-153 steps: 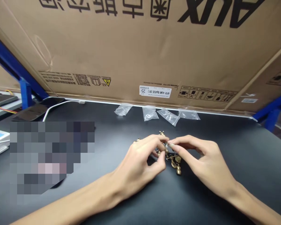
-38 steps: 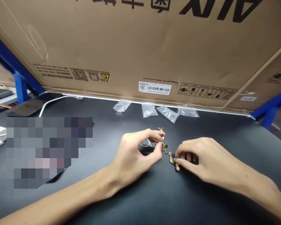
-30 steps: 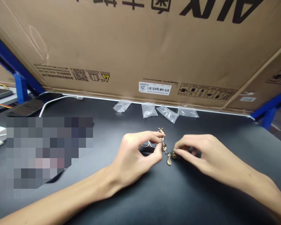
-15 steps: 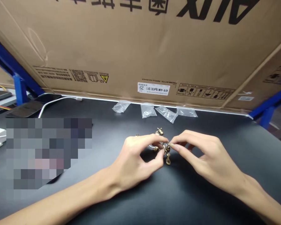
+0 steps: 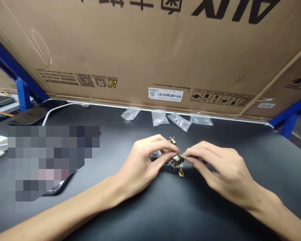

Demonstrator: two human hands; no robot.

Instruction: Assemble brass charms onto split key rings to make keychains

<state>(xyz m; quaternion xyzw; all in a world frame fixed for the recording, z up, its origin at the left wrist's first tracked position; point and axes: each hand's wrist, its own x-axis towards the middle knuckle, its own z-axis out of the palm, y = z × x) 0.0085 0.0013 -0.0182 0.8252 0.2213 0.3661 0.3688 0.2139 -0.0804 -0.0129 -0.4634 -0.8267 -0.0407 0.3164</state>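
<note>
In front of me, close above the black tabletop, is a cluster of small brass-coloured charms (image 5: pixel 176 163) with a metal ring among them. My left hand (image 5: pixel 152 157) pinches the ring between thumb and forefinger. From the other side, my right hand (image 5: pixel 215 165) has its thumb and fingertips closed on a charm at the cluster's right edge; the fingers partly cover it. A drop-shaped brass charm (image 5: pixel 181 172) hangs below. Behind my left fingers lies another brass charm (image 5: pixel 172 140), and a silver ring (image 5: pixel 155 154) shows partly under that hand.
Several clear plastic bags (image 5: pixel 179 121) lie along the table's back edge, before a large cardboard box (image 5: pixel 140 50). Blue frame posts (image 5: pixel 23 95) stand at both sides. At left are a dark phone-like slab (image 5: pixel 27 116), a white cable (image 5: pixel 50 112) and a blurred-out patch.
My left forefinger and thumb have drawn together and tilted, showing more of the charms beneath. The silver ring has come further into view. My right hand has barely shifted.
</note>
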